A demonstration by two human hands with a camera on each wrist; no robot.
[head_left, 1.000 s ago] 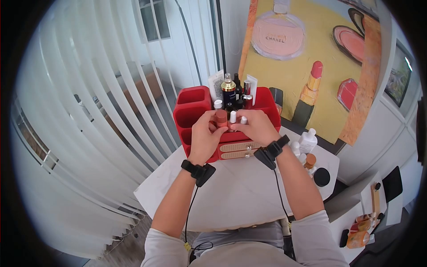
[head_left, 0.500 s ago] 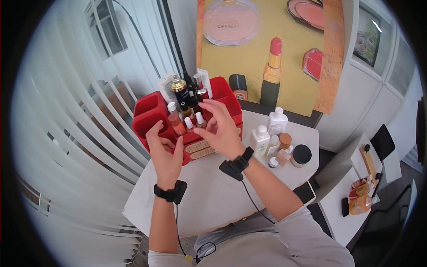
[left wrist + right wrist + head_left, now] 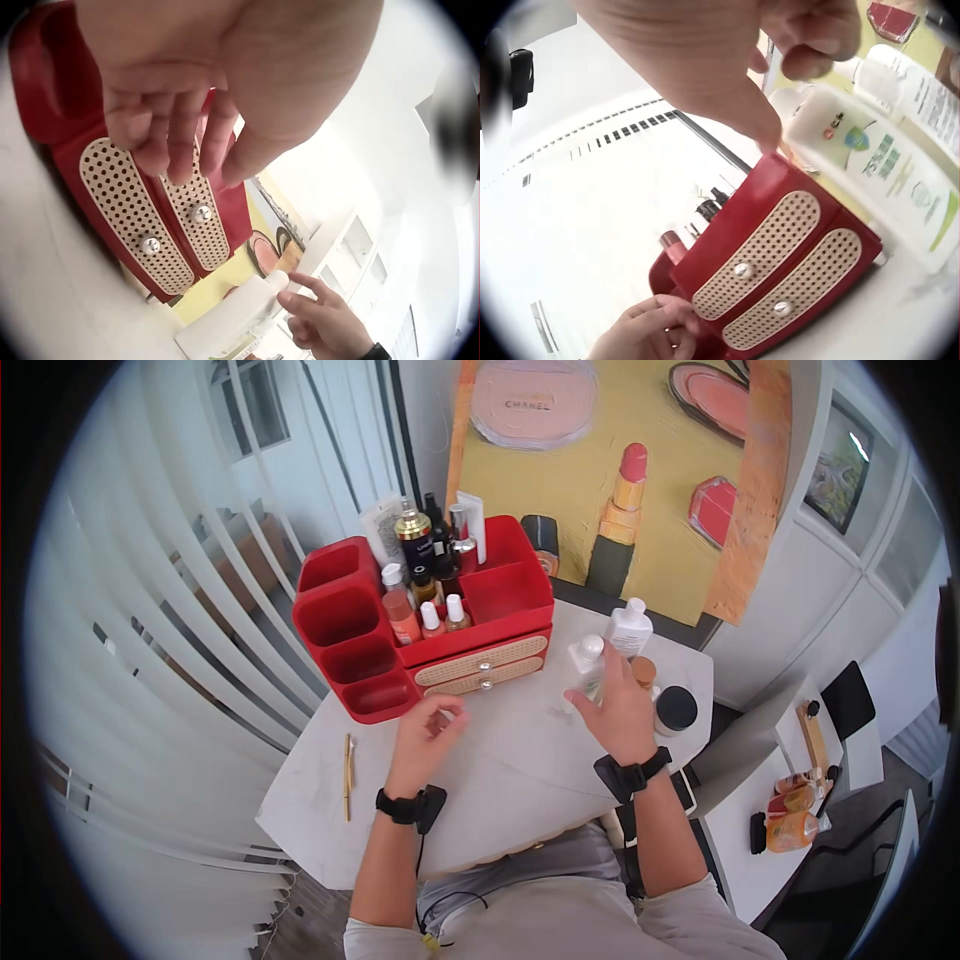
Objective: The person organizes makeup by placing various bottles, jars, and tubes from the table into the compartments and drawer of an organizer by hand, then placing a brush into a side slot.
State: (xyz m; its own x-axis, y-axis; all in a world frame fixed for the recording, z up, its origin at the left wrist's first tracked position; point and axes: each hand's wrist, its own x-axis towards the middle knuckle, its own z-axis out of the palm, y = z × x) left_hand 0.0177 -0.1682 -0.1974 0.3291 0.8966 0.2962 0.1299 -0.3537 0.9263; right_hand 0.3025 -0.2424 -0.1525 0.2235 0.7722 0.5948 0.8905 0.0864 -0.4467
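Note:
A red organizer stands at the back of the white table, with several small bottles in its middle compartments and two perforated beige drawers in front. My left hand hovers just before the drawers, fingers loosely curled and holding nothing; the left wrist view shows that hand above the drawer knobs. My right hand is to the right of the organizer and grips a small white bottle near its top. In the right wrist view its thumb and fingers close on the labelled bottle.
A taller white bottle, a brown-capped jar and a black-lidded jar stand by the right hand. A thin gold stick lies near the table's left edge. A cosmetics painting leans behind; blinds hang at left.
Both hands have left the bottles in the organizer. The left hand drew back to the table in front of the drawers; the right hand moved right and took hold of the white bottle.

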